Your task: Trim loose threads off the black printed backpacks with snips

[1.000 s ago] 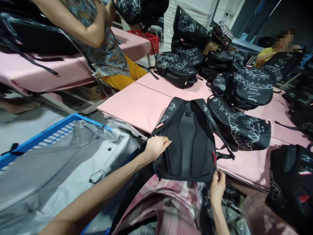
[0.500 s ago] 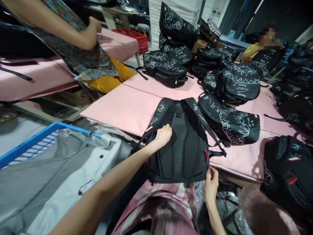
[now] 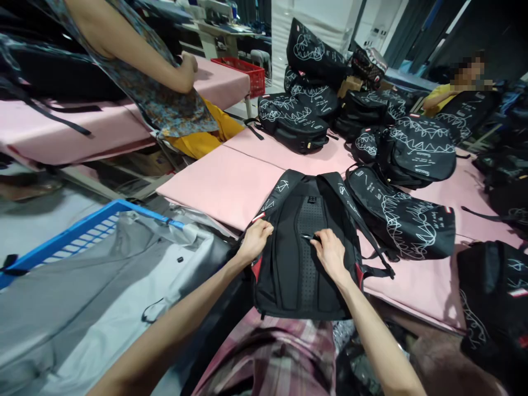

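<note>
A black backpack (image 3: 284, 264) lies in front of me with its padded back panel up and its shoulder straps stretching away. My left hand (image 3: 256, 240) is closed at the backpack's left edge, near the red-and-white tag on the strap. What its fingers pinch, if anything, is hidden. Above the dotted centre panel is my right hand (image 3: 331, 253), its fingers closed round a small dark tool (image 3: 309, 237) with a thin shiny metal tip pointing left. The tool's exact kind is too small to make out.
Several black backpacks with white scribble prints (image 3: 412, 220) crowd the pink table (image 3: 223, 181) ahead and right. A blue crate (image 3: 111, 206) with grey fabric stands at my left. One co-worker (image 3: 165, 104) is at the left, another person (image 3: 441, 99) at the far right.
My right hand has moved from the backpack's lower right corner to over its centre panel, and a metal tip now shows. My left hand has shifted from the panel to the left edge.
</note>
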{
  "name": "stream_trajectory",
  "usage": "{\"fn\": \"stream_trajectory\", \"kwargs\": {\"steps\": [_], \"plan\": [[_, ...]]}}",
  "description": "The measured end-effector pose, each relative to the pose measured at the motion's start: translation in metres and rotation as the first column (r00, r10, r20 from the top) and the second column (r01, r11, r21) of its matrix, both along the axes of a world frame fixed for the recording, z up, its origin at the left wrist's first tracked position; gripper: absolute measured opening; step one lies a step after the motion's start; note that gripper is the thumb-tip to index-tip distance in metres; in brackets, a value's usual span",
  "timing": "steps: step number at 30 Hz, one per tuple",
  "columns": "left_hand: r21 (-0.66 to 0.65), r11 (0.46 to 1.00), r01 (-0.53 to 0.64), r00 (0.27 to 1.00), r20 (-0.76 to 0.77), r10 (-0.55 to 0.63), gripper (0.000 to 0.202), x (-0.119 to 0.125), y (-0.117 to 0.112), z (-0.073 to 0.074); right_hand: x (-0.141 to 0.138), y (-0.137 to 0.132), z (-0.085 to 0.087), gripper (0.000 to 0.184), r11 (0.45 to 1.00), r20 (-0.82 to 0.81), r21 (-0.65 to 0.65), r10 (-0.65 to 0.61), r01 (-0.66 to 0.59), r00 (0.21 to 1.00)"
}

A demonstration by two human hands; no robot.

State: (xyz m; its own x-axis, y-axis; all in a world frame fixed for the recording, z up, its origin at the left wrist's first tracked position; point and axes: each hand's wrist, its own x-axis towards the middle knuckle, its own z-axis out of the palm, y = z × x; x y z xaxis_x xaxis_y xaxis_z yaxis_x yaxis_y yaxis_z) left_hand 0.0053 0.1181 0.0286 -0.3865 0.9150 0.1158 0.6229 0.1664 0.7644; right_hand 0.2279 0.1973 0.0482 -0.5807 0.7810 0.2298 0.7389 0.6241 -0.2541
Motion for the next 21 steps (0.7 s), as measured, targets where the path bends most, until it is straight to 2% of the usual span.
{"fn": "stream_trajectory", "kwargs": {"steps": [3, 6, 12, 18, 21], "plan": [[0.012, 0.998, -0.062, 0.994, 0.086, 0.061, 0.031, -0.016, -0.01, -0.006, -0.021, 0.02, -0.009, 0.016, 0.998, 0.032, 0.05, 0.048, -0.049, 0.998], [-0.015, 0.996, -0.088, 0.985, 0.146, 0.089, 0.038, -0.025, -0.013, -0.012, -0.03, 0.03, -0.013, 0.016, 0.995, 0.056, 0.072, 0.07, -0.074, 0.996], [-0.004, 0.996, -0.095, 0.984, 0.148, 0.094, 0.04, -0.026, -0.012, -0.009, -0.03, 0.036, -0.013, 0.017, 0.989, 0.064, 0.054, 0.136, -0.139, 0.989], [-0.023, 0.992, -0.126, 0.981, 0.147, 0.128, 0.039, -0.026, -0.013, -0.01, -0.031, 0.037, -0.015, 0.019, 0.992, 0.055, 0.047, 0.118, -0.12, 0.992], [0.019, 0.99, -0.142, 0.986, 0.094, 0.14, 0.037, -0.029, -0.01, -0.013, -0.033, 0.038, -0.015, 0.018, 0.991, 0.067, 0.049, 0.124, -0.128, 0.99]]}}
